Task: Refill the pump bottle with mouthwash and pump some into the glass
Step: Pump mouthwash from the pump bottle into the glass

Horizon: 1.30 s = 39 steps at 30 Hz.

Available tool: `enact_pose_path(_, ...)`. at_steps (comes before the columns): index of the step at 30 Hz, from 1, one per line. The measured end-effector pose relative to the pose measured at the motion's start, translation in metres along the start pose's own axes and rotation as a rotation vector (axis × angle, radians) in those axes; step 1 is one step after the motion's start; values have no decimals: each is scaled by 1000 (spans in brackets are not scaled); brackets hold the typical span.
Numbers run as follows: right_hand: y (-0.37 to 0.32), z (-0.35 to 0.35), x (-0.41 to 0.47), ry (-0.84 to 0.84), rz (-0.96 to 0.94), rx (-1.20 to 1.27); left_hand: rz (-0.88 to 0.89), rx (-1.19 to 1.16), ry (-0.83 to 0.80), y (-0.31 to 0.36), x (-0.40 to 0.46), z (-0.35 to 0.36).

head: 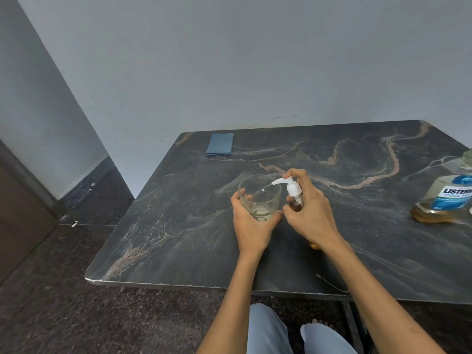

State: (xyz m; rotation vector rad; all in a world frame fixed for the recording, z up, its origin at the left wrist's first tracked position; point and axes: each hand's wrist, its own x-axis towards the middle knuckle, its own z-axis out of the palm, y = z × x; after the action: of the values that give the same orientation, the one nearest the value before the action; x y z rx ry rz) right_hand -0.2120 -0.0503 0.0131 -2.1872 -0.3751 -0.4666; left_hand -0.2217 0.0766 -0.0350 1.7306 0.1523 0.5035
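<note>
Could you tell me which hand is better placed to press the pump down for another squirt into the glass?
The right hand: it grips the pump bottle, a finger on the pump head, nozzle over the glass. The left hand holds the glass.

Two forearms seen entering from bottom centre of frame, both bare to lower edge; no sleeve, watch, ring or band seen. Left hand [251,223] and right hand [310,213] uncovered, nails short. Legs seen at bottom centre, clad in light blue-grey trousers [268,330], cloth plain and unmarked. Bare toes [319,321] glimpsed just above right knee.
</note>
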Motion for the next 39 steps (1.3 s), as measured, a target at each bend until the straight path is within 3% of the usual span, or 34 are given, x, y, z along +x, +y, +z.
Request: enact_pose_path(39, -5, 2, 1, -38, -10, -45, 2, -28, 3, -1, 0, 1)
